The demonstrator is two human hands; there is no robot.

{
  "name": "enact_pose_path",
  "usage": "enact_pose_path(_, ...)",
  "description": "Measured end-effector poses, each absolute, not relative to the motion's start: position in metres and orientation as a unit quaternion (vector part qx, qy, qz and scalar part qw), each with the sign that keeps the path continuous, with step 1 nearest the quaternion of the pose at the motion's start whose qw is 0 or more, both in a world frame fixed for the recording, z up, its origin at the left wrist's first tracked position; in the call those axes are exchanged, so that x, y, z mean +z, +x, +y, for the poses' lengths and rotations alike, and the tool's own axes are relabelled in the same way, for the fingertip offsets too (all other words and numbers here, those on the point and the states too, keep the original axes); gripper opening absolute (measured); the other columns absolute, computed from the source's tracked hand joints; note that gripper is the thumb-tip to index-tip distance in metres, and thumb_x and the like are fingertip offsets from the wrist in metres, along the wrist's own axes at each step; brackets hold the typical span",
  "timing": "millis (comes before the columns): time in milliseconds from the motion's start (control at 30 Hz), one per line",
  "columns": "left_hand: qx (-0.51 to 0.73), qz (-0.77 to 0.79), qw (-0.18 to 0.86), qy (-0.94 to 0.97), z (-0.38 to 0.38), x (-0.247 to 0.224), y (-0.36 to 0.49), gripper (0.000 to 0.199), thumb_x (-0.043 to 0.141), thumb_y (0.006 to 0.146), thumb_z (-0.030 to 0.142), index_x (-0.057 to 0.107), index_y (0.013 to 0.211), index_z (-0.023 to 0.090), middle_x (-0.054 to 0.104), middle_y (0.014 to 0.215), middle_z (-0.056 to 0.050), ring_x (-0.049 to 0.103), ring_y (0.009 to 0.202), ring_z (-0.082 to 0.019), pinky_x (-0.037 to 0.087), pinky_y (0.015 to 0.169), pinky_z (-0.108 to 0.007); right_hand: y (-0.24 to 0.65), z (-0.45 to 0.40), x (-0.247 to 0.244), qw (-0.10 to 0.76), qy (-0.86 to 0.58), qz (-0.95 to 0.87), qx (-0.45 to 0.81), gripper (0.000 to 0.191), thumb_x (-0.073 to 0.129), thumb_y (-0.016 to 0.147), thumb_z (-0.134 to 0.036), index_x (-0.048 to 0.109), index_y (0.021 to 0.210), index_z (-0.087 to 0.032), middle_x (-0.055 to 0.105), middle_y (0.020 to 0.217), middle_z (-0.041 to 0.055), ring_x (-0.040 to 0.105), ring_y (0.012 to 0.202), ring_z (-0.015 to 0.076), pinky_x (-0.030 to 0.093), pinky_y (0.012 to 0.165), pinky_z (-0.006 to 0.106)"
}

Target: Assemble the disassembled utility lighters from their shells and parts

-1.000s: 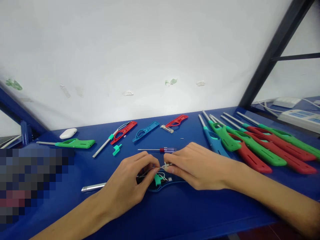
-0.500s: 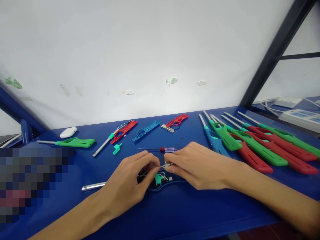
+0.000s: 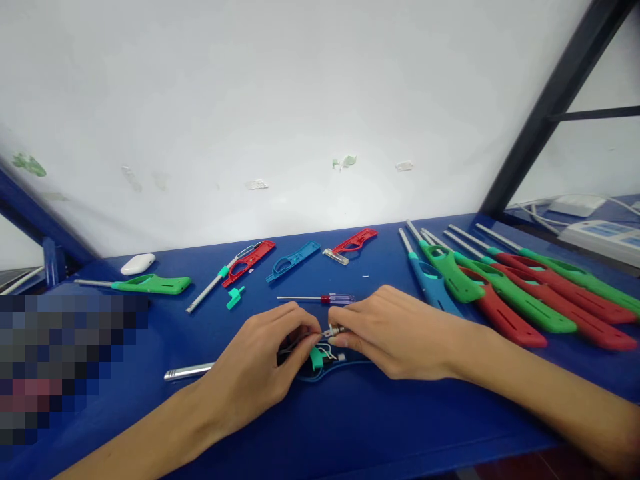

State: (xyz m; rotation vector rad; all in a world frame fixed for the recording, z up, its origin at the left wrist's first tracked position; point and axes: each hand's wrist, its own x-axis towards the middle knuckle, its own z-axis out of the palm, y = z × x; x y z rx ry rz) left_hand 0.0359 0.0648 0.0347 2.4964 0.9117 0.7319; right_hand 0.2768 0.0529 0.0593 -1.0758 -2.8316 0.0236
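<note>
Pinching one small pale fitting [image 3: 330, 331] with right hand [image 3: 400, 333] and its thin end with left hand [image 3: 273, 353], close to one open blue lighter shell [image 3: 316, 379]; facing one screwdriver [image 3: 340, 299], three other half-shells [image 3: 306, 251], seven lighters [image 3: 545, 315] at right, one green lighter [image 3: 165, 285] at left; working on a blue tabletop [image 3: 400, 427], before a white wall [image 3: 300, 87]

Pale wall [image 3: 300, 100] at twelve o'clock (marked with ragged patches [image 3: 257, 185]); blue bench [image 3: 330, 427] at six; dark slanting post [image 3: 555, 113] at two; reddish floor [image 3: 537, 465] between four and five.
</note>
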Motion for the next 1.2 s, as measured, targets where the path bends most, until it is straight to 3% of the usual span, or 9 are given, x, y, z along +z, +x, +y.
enact_pose_path(1200, 0.300, 0.284, 0.161, 0.896, 0.0676, 0.0317, 0.0354, 0.014, 0.055, 0.100, 0.013, 0.065, 0.096, 0.022, 0.064, 0.082, 0.004, 0.058, 0.070, -0.010, 0.045, 0.065, -0.021, 0.2685, 0.0564, 0.0525, 0.059, -0.324, -0.943, -0.051, 0.026, 0.038, 0.111, -0.033, 0.050, 0.091, -0.022, 0.062, 0.069, -0.0032, 0.054, 0.050, 0.0164, 0.016, 0.048, 0.034)
